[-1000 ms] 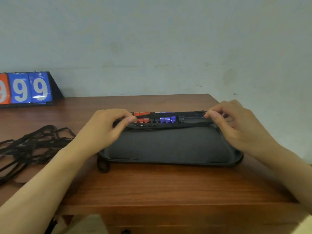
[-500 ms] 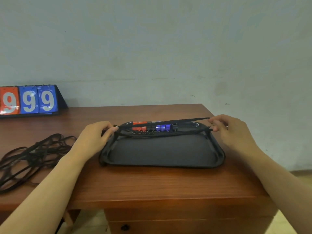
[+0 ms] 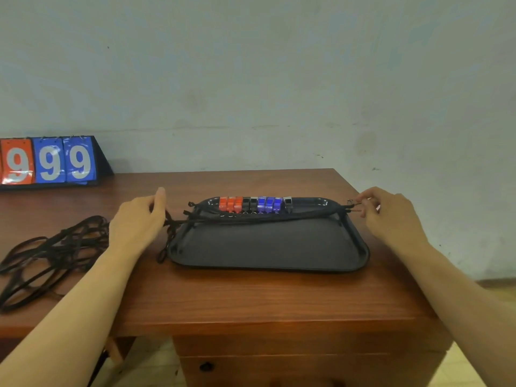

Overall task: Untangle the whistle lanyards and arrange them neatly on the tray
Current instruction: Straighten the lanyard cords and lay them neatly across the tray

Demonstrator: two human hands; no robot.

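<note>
Fingertips of our right hand [image 3: 391, 216] pinch the metal clip end [image 3: 352, 203] of a black lanyard [image 3: 262, 217] just past the tray's right rim. Our left hand [image 3: 136, 222] is closed on its other end beyond the left rim, thumb raised. Between the two hands the cord runs almost taut across the far part of the dark tray [image 3: 268, 263], lying along other straightened cords there. Behind them, against the tray's far rim, a row of whistles [image 3: 255, 204] stands side by side: orange, black, blue, then one more black. A loose loop hangs over the tray's left rim. Near the table's [image 3: 251, 297] left edge a tangled heap of lanyards [image 3: 50, 252] waits, and a flip scoreboard [image 3: 47, 160] sits at the far left.

We judge this as laying one stretched lanyard in place. Next we need to lower both ends together, let go without dragging the neighbours, then reach for the heap.
</note>
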